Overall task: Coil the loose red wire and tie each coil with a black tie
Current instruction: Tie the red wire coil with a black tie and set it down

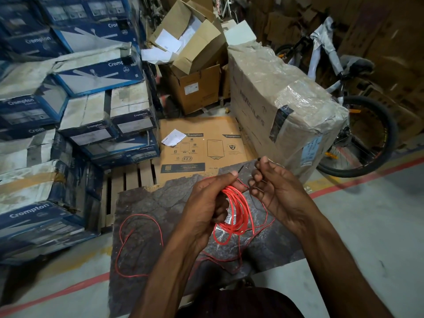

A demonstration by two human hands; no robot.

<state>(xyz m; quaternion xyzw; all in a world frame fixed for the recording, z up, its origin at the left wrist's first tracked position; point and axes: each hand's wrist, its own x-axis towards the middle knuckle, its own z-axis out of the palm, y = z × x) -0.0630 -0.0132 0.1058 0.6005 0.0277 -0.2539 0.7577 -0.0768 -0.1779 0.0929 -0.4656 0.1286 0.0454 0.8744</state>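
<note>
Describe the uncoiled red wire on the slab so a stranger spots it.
Find the dark stone slab. On its left part, left of the left hand, lies the loose red wire: one thin strand, unlike the thick coil that hand grips.

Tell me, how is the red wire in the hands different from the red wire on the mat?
The coil is wound into tight, bunched loops; the loose wire sprawls in wide, open curves. The coil is held up, gripped by the left hand; the loose wire lies flat on the dark mat. Both are thin and red.
</note>
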